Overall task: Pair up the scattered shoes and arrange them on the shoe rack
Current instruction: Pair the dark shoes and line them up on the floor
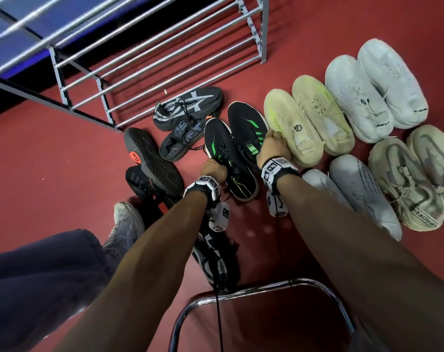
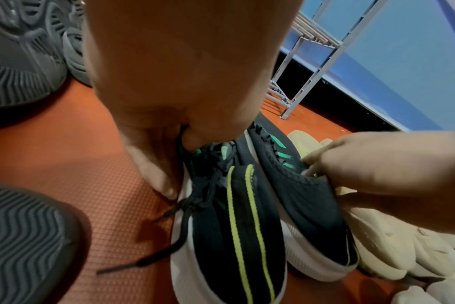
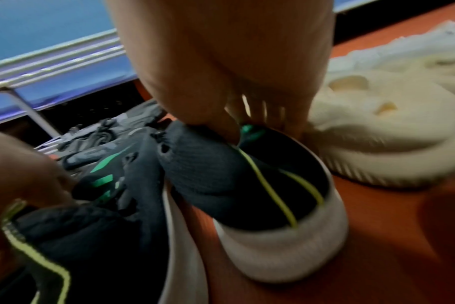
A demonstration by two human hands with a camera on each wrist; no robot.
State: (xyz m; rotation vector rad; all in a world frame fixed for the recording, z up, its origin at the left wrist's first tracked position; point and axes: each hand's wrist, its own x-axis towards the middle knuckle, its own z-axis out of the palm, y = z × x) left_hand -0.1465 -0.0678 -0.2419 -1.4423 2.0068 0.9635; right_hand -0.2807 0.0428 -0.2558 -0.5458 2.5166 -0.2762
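Observation:
Two black shoes with green stripes lie side by side on the red floor in front of the metal shoe rack (image 1: pixel 165 59). My left hand (image 1: pixel 217 166) grips the collar of the left black-green shoe (image 1: pixel 223 148), and the left wrist view shows that shoe (image 2: pixel 247 226) held at its opening. My right hand (image 1: pixel 273 139) pinches the collar of the right black-green shoe (image 1: pixel 246 125) between thumb and fingers. The right wrist view shows this shoe (image 3: pixel 216 176) close up. The rack's rails hold no shoes.
To the right lie a cream pair (image 1: pixel 307 123), a white pair (image 1: pixel 373 87), a beige-grey pair (image 1: pixel 419 179) and pale grey shoes (image 1: pixel 355 191). A dark grey pair (image 1: pixel 187 115) and black shoes (image 1: pixel 149 158) lie to the left. A chrome chair frame (image 1: pixel 266 288) stands near me.

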